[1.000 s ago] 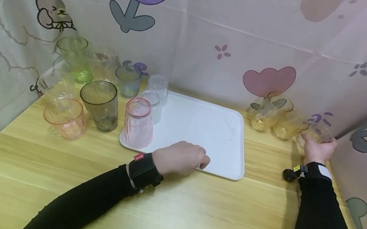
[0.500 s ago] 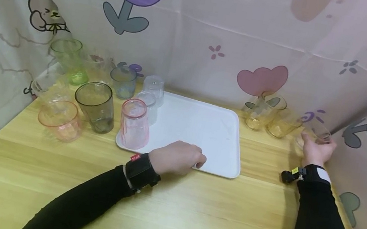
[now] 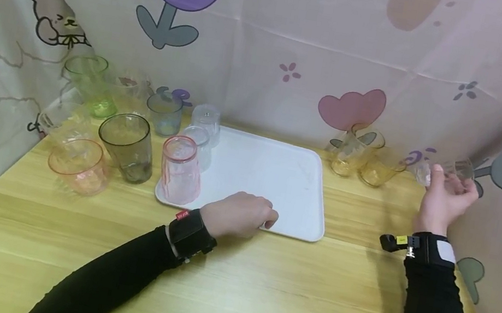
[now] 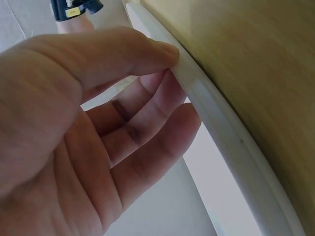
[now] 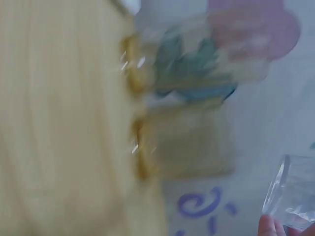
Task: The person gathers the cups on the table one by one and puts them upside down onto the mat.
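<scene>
My left hand [image 3: 238, 214] pinches the front rim of a white tray [image 3: 271, 182]; in the left wrist view the thumb and fingers [image 4: 184, 123] lie on either side of that rim. At the far right my right hand [image 3: 447, 203] holds a clear glass [image 3: 462, 168] tipped on its side, off the table. Only part of this glass [image 5: 295, 191] shows in the right wrist view. On the tray's left side stand a pink glass [image 3: 180, 172] and two clear glasses [image 3: 207, 119], all upside down. Two amber glasses, one tall [image 3: 351, 154] and one short [image 3: 381, 167], stand left of my right hand.
Left of the tray, several upright glasses stand close together, among them a smoky grey one [image 3: 129, 150], an orange-rimmed one [image 3: 80, 166], a green one [image 3: 93, 86] and a bluish one [image 3: 164, 114]. A patterned curtain [image 3: 260, 42] borders the wooden table [image 3: 278, 294] behind and at both sides.
My right hand has raised the clear glass off the table and tipped it sideways. The left hand keeps its place on the tray's rim. The head view has shifted slightly.
</scene>
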The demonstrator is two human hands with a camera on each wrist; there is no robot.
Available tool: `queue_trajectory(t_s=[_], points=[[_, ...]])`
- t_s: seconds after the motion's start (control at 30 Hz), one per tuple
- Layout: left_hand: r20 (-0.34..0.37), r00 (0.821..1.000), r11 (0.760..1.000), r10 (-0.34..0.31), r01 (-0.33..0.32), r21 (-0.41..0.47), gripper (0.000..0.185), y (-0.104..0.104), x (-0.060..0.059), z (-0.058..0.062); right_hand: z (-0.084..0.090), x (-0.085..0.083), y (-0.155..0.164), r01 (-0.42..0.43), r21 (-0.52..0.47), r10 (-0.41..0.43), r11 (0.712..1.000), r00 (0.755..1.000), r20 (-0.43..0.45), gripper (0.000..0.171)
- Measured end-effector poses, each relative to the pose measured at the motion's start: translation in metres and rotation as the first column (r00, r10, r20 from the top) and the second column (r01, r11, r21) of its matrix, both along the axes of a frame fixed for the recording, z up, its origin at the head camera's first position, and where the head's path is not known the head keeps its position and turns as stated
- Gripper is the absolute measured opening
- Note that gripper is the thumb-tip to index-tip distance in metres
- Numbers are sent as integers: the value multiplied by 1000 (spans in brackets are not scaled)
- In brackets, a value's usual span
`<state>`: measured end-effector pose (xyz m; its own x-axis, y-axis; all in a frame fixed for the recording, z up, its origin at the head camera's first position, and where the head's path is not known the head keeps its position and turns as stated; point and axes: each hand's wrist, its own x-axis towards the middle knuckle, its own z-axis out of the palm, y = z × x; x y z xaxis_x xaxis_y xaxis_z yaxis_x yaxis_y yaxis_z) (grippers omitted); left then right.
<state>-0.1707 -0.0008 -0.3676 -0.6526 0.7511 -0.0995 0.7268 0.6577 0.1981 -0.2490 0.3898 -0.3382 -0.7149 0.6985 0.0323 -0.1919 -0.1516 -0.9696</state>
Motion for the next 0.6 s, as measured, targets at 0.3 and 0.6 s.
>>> queue_trajectory(t_s=[0.3,0.6], points=[[-3,1000,1000,10,-11,-7,28,0,-1,-1,25,10,-58,-128,-110,87,986,944,-318,58],[-5,1000,1000,8,-8,-13,27,-1,-1,-2,28,17,-116,-299,-101,236,949,885,-402,54]])
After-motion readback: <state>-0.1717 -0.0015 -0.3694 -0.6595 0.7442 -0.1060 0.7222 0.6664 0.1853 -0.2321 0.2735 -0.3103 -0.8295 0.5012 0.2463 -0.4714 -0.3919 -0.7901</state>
